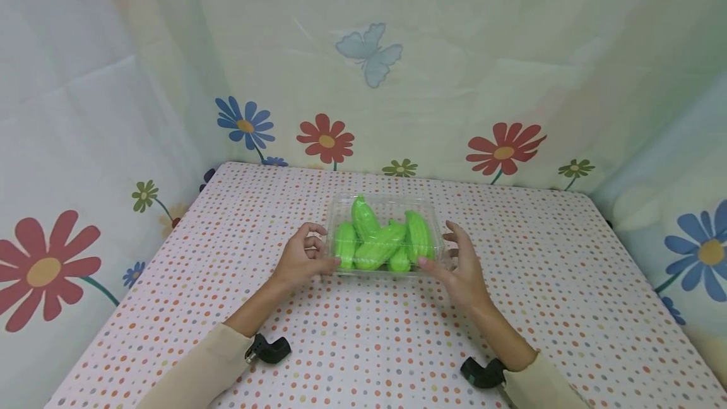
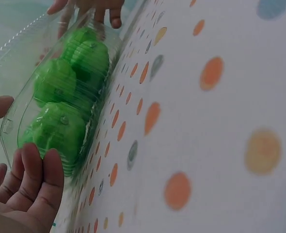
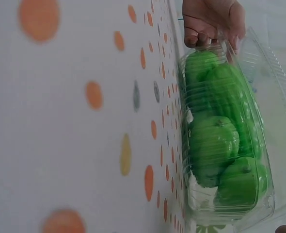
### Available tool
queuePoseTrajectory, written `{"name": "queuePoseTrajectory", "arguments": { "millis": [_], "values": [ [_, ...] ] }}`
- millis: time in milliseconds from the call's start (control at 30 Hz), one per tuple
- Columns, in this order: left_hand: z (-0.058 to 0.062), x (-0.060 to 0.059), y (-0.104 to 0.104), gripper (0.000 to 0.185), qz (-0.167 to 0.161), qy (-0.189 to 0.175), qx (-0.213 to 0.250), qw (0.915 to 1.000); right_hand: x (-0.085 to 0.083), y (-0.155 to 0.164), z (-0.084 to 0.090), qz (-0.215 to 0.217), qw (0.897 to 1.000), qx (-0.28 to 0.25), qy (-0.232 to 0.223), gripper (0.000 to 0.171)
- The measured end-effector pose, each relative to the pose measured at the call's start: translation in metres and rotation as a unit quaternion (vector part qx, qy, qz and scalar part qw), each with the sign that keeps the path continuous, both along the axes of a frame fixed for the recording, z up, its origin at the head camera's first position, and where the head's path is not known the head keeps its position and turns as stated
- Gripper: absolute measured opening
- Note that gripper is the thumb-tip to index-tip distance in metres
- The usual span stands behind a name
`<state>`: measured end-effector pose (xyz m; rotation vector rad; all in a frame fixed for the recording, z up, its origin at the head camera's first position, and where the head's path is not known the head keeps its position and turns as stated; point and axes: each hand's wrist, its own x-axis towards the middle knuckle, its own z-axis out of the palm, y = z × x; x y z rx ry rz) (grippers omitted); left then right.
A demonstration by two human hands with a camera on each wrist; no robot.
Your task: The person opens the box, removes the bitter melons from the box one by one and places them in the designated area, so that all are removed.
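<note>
A clear plastic clamshell box (image 1: 386, 275) stands on the table with several bright green, ridged, elongated vegetable-like pieces (image 1: 379, 248) inside. Its lid (image 3: 278, 87) slants away from the base in the right wrist view. My left hand (image 1: 301, 254) is at the box's left end, its thumb by the near corner and its relaxed fingers (image 2: 53, 174) against the side. At the opposite end is my right hand (image 1: 462, 270), thumb at the near right corner, fingers loosely spread beside the wall. Neither hand visibly wraps around the box.
The table (image 1: 363, 346) has a dotted white cover. Behind it and on both sides hangs a curtain (image 1: 431, 81) printed with flowers and a butterfly. Black devices (image 1: 271, 349) are strapped at both wrists, below beige sleeves (image 1: 199, 371).
</note>
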<state>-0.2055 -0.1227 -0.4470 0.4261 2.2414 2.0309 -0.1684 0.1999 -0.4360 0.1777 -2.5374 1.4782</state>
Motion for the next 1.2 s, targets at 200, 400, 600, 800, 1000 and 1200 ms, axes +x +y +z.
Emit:
{"name": "queuePoseTrajectory", "arguments": {
  "millis": [200, 400, 600, 800, 1000, 1200],
  "values": [
    [0.0, -0.008, -0.003, 0.073, 0.009, -0.011, -0.015, 0.9998, -0.006, 0.0, 0.003, 0.055, 0.996, -0.029, 0.055, 0.085],
    [0.005, -0.023, 0.0, 0.064, 0.043, -0.052, -0.021, 0.9975, -0.013, 0.001, 0.011, 0.084, 0.991, -0.041, 0.1, 0.067],
    [0.004, -0.038, 0.003, 0.06, 0.064, -0.088, -0.002, 0.9941, -0.027, 0.001, 0.018, 0.112, 0.978, -0.085, 0.151, 0.055],
    [0.0, -0.053, 0.007, 0.066, 0.073, -0.097, 0.013, 0.9925, -0.044, 0.004, 0.022, 0.133, 0.968, -0.145, 0.156, 0.049],
    [-0.003, -0.062, 0.01, 0.07, 0.086, -0.095, 0.032, 0.9912, -0.057, 0.001, 0.027, 0.154, 0.946, -0.254, 0.126, 0.06],
    [-0.004, -0.064, 0.014, 0.062, 0.094, -0.072, 0.024, 0.9926, -0.068, -0.003, 0.032, 0.163, 0.93, -0.304, 0.128, 0.073]
  ]
}}
